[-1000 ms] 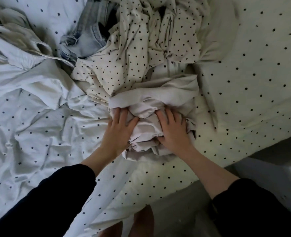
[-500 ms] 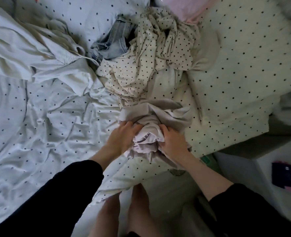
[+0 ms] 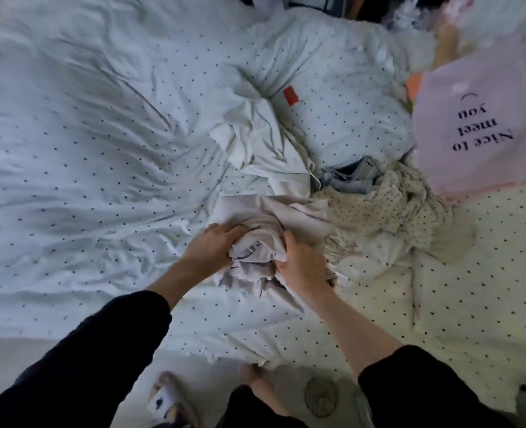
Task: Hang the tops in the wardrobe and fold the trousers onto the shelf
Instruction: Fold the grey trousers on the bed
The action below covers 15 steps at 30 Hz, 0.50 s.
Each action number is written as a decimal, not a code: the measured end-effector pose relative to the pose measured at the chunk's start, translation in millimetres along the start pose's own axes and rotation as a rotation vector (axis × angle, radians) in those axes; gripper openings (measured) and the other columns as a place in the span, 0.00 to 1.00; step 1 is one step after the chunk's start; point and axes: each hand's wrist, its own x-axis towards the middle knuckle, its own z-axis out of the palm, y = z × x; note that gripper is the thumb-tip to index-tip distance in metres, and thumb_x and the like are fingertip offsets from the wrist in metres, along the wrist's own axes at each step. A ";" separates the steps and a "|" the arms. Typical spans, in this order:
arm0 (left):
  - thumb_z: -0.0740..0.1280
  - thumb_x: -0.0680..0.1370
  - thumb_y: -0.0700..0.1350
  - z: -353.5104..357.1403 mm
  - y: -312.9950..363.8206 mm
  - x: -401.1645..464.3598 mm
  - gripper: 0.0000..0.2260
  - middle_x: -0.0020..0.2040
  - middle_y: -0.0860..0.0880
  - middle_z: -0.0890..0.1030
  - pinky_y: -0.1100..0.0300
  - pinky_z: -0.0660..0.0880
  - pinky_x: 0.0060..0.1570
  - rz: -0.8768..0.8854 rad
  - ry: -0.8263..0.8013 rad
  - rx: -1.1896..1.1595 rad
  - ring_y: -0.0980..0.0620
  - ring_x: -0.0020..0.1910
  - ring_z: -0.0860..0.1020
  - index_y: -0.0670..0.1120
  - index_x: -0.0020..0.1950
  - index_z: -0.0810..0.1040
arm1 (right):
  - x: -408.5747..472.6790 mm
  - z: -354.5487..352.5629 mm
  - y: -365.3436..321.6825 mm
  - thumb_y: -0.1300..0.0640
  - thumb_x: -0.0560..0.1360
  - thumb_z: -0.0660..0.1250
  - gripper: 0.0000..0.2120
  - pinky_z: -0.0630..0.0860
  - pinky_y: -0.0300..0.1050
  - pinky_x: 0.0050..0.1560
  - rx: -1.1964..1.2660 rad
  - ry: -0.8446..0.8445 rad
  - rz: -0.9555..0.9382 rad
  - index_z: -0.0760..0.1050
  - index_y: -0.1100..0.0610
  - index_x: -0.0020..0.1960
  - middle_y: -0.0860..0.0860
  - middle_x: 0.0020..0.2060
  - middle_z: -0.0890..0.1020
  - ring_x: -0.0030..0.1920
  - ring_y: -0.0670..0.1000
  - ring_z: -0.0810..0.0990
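Note:
A crumpled pale grey garment (image 3: pixel 266 223) lies bunched on the dotted bed sheet (image 3: pixel 85 168). My left hand (image 3: pixel 214 245) grips its left side and my right hand (image 3: pixel 302 262) grips its right side, fingers curled into the folds. To its right lies a cream polka-dot garment (image 3: pixel 388 211). Light blue jeans (image 3: pixel 351 177) poke out behind that. A plain white garment (image 3: pixel 265 149) lies rumpled just beyond the grey one.
A pink pillow (image 3: pixel 478 118) printed with "Nice to meet you" sits at the right. A dotted pillow with a red tag (image 3: pixel 291 95) lies behind the clothes. The bed's near edge (image 3: pixel 193 350) runs below my arms; my slippered feet stand on the floor.
The view has swung up and to the left, bringing more of the bed and the pink pillow into sight. Both hands have bunched the grey garment tighter and still hold it.

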 end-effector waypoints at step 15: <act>0.68 0.72 0.44 -183.8 -333.0 -397.7 0.25 0.56 0.44 0.77 0.50 0.74 0.51 -0.700 0.473 0.044 0.41 0.58 0.74 0.50 0.69 0.69 | -1.3 46.2 -554.1 0.58 0.65 0.76 0.26 0.71 0.47 0.36 0.010 -0.062 -0.810 0.75 0.59 0.62 0.60 0.39 0.84 0.38 0.62 0.82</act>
